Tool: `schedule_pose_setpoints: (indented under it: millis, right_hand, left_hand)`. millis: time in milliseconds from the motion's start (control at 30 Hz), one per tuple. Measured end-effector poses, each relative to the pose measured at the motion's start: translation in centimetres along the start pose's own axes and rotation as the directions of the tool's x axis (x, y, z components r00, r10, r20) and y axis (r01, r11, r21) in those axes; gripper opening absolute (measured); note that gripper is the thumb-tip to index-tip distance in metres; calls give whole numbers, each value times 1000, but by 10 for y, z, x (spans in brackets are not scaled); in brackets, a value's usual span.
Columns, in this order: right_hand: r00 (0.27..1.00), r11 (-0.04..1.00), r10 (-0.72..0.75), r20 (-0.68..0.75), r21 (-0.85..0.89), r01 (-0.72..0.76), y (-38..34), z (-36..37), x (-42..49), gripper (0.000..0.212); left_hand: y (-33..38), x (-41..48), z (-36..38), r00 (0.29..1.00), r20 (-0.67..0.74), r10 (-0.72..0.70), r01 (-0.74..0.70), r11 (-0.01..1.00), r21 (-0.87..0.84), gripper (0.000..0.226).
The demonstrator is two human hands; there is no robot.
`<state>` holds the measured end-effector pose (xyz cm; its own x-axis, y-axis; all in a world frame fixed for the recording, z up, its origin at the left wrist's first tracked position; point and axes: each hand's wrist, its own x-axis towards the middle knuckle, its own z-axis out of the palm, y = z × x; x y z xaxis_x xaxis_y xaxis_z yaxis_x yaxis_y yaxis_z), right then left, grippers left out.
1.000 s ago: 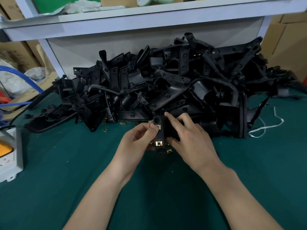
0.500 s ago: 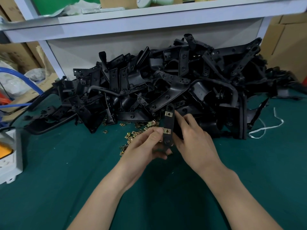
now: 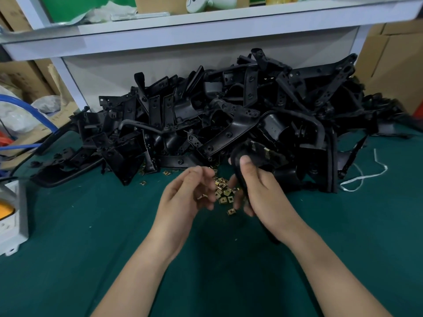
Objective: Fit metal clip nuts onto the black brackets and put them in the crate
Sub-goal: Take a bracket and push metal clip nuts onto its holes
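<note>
My right hand (image 3: 265, 197) grips a black bracket (image 3: 238, 156), thumb pressed on its upper end. The bracket runs down under my palm, and brass clip nuts show on its far end (image 3: 266, 153). My left hand (image 3: 185, 197) hovers just left of it with curled fingers, and a small brass clip nut (image 3: 202, 197) glints at the fingertips. A heap of loose clip nuts (image 3: 223, 193) lies on the green mat between my hands. Behind them sprawls a big pile of black brackets (image 3: 229, 115). No crate is in view.
A white shelf unit (image 3: 206, 26) overhangs the bracket pile. A white electrical box (image 3: 9, 216) sits at the left edge beside a blue hose (image 3: 34, 115). A white string (image 3: 364, 177) lies at the right. Cardboard boxes (image 3: 389, 65) stand behind.
My left hand let go of the bracket and drew back to the left, uncovering the nut heap. My right hand turned the bracket and lifted it up and to the right.
</note>
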<state>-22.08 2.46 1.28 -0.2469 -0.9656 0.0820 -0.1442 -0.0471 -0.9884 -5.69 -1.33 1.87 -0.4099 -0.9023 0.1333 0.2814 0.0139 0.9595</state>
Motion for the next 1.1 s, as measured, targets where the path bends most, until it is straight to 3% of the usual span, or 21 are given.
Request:
schedule_pose_setpoints:
  millis: [67, 133, 300, 500, 600, 667, 700, 767, 867, 1000, 1100]
  right_hand:
    - [994, 961, 51, 102, 267, -77, -4, -1, 1, 52]
    - [985, 914, 58, 164, 389, -119, -7, -1, 2, 52]
    - [963, 850, 117, 242, 476, -223, -9, -2, 5, 58]
    - [954, 851, 152, 258, 458, -259, -11, -1, 4, 57]
    - [972, 940, 107, 209, 296, -168, -9, 0, 0, 52]
    - [991, 999, 33, 133, 1, -33, -7, 2, -6, 47]
    - [995, 980, -22, 96, -193, 40, -5, 2, -8, 41]
    - [991, 842, -119, 56, -524, 130, -4, 1, -10, 35]
    - [979, 554, -204, -7, -825, 110, -6, -3, -15, 60]
    - [975, 360, -220, 3, -929, 84, -7, -23, -31, 69]
    - [983, 368, -180, -36, -929, 33, -8, -45, -52, 70]
  left_hand:
    - [1, 1, -2, 999, -53, -4, 2, 1000, -29, 33]
    - [2, 2, -2, 998, -70, -3, 0, 999, -41, 38]
    - [1, 2, -3, 998, -65, 2, -5, 999, -45, 38]
    - [-2, 3, -4, 998, -65, -9, 6, 999, -38, 40]
    - [-4, 5, -5, 998, -67, -15, 13, 1000, -29, 39]
    - [-5, 4, -5, 998, -59, -19, 18, 1000, -17, 35]
    - [-5, 3, -4, 999, -46, -12, 12, 1000, -6, 36]
    - [-7, -1, -2, 1000, -10, -8, 9, 998, 68, 42]
    - [-12, -9, 6, 999, 12, -37, 31, 955, 296, 40]
    - [-17, -18, 23, 998, 12, -58, 48, 905, 422, 17]
    - [-16, -26, 46, 992, 97, -77, 22, 881, 473, 15]
